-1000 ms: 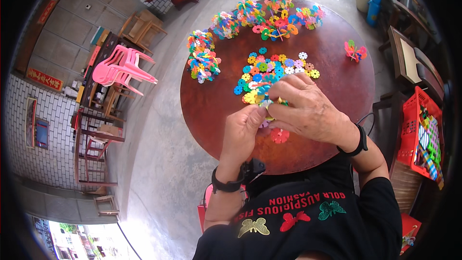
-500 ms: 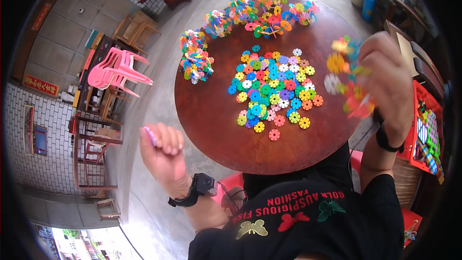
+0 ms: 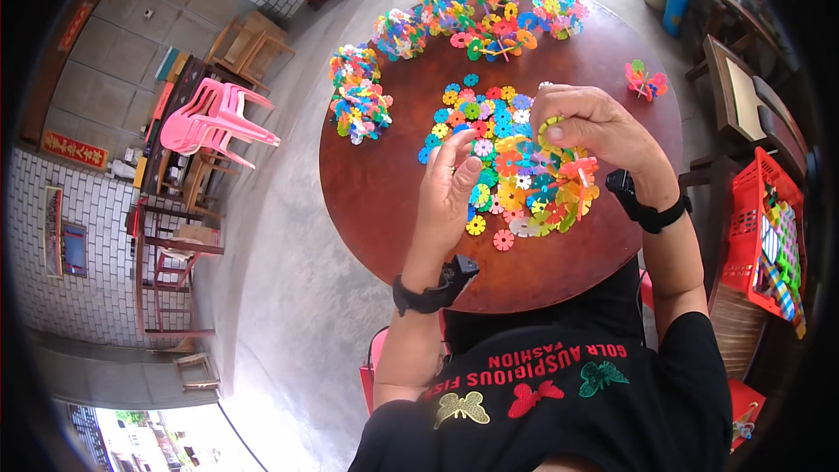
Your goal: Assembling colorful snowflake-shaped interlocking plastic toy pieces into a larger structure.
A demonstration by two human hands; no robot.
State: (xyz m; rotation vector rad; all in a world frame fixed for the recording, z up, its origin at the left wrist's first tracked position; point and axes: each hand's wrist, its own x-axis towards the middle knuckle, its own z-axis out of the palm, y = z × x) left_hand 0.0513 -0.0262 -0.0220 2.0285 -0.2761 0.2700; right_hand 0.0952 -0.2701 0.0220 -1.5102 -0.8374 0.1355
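Note:
My right hand (image 3: pixel 594 122) pinches a yellow disc at the top of a cluster of interlocked plastic flower discs (image 3: pixel 559 188). Orange, blue, red and white discs make up this cluster, which hangs over the right side of the loose pile. To its left, my left hand (image 3: pixel 450 188) is open, fingers raised and thumb apart, with nothing in it. Between and beyond my hands lies the pile of loose flower discs (image 3: pixel 472 111) in many colours. The held cluster and my right hand hide part of that pile.
On the round brown table (image 3: pixel 384 227), several finished disc balls (image 3: pixel 361 114) line the far left edge. A small red and green disc piece (image 3: pixel 645 80) sits at the right. Pink plastic chairs (image 3: pixel 205 122) stand left; a red crate (image 3: pixel 752 227) stands right.
My right hand has brought the disc cluster left and inward from the table's right edge. My left hand has moved right, from beside the table to over it, and its curled fingers have opened.

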